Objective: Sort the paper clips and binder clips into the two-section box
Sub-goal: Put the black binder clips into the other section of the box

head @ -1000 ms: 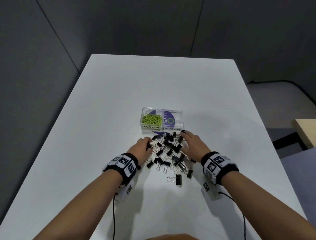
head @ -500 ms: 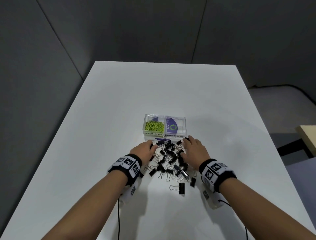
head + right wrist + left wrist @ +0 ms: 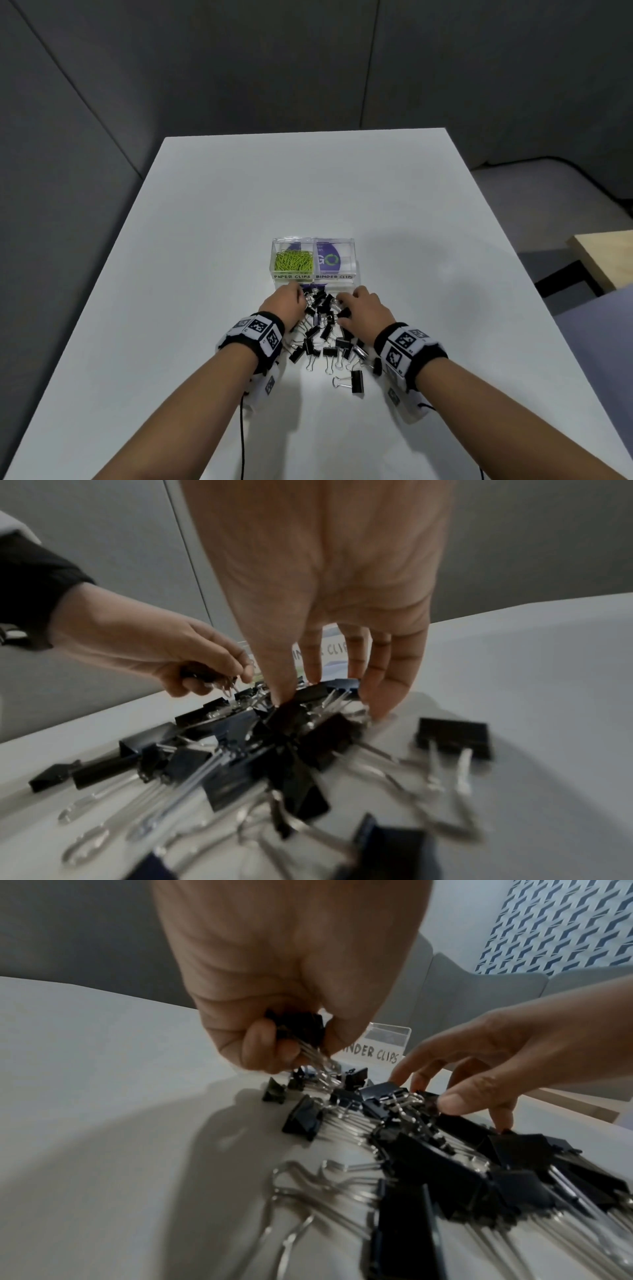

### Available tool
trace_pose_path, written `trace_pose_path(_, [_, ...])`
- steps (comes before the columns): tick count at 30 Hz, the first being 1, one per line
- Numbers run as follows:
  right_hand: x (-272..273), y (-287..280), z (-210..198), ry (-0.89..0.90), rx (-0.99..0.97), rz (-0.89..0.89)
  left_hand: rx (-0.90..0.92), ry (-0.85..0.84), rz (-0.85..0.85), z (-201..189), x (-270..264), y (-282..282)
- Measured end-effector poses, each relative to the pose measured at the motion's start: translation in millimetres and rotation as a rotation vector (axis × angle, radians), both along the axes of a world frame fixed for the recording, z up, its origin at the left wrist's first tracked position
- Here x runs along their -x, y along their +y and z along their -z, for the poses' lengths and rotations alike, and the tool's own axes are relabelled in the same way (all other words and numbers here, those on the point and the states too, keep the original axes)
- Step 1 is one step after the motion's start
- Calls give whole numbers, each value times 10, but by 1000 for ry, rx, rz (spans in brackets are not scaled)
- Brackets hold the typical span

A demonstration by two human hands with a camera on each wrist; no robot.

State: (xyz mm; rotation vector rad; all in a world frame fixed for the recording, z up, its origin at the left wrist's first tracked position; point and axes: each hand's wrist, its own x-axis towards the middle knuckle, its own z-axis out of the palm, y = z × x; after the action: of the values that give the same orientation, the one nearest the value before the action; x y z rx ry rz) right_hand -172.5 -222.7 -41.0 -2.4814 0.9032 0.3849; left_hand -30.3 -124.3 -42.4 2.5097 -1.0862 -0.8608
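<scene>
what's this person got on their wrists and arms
Both forearms are bare, with no sleeves. The left hand and right hand are ungloved. Each wrist carries a black band with white square-patterned marker tags, a white camera unit beneath, and a thin black cable trailing back.

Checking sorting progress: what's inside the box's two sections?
The left section of the box holds green paper clips. The right section shows only a purple label through the clear plastic; no binder clips visible.

White table [image 3: 239, 212], clear two-section box [image 3: 354, 263] near its middle, black binder clips [image 3: 329, 342] heaped just in front
</scene>
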Motion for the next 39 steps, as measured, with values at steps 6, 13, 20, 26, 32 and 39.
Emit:
trace_pose_path(6, [-95,81,-2,68,25,-47,-41,51,94,98,109,-15])
trace_pose_path(13, [-118,143,7,94,174,-187,-12,51,65,134,162,31])
trace_pose_path(20, [-73,104,12,-12,125,-102,26,77,45,126,156,109])
trace_pose_path(26, [-131,160,49,63,138,-134,9,64,54,90,178,128])
trace_pose_path(32, [-96,-50,22,-25,-70,-153,3,98,92,-10,85,129])
trace_pose_path(39, [-136,-291,-332,-297,-33,-90,138,39,192,-362,-132,89])
